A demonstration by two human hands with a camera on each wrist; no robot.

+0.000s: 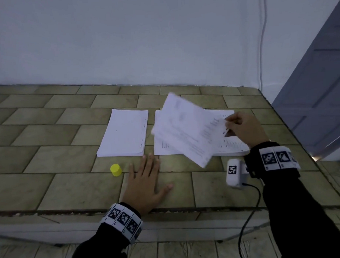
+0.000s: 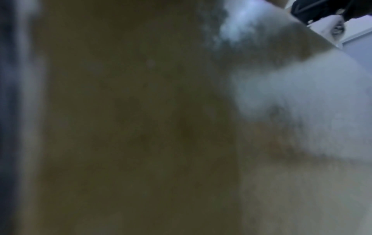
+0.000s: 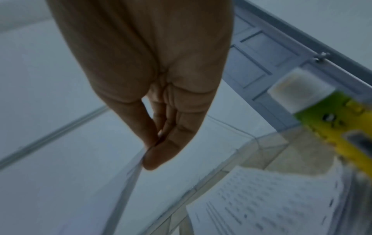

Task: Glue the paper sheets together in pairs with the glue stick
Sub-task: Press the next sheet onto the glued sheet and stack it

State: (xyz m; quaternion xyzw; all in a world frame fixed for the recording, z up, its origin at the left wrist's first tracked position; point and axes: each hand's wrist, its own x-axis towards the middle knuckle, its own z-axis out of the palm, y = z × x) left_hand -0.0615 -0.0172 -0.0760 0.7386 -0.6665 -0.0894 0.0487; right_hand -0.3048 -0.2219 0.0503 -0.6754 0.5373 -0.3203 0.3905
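My right hand (image 1: 229, 124) pinches the right edge of a printed paper sheet (image 1: 186, 132) and holds it tilted above the right paper stack (image 1: 231, 146). In the right wrist view, thumb and fingers (image 3: 153, 147) meet on the sheet's edge (image 3: 80, 174). An uncapped yellow-green glue stick (image 3: 322, 114) with a white tip shows blurred at the right edge; how it is held I cannot tell. My left hand (image 1: 146, 180) lies flat, fingers spread, on the tiles below the left paper stack (image 1: 125, 135). A yellow cap (image 1: 116, 169) stands just left of it.
The tiled surface (image 1: 50, 158) ends at a white wall behind and drops off at the right, beside a grey door (image 1: 318, 85). A black cable (image 1: 251, 213) runs from the right wrist camera over the near edge. The left wrist view is dark and blurred.
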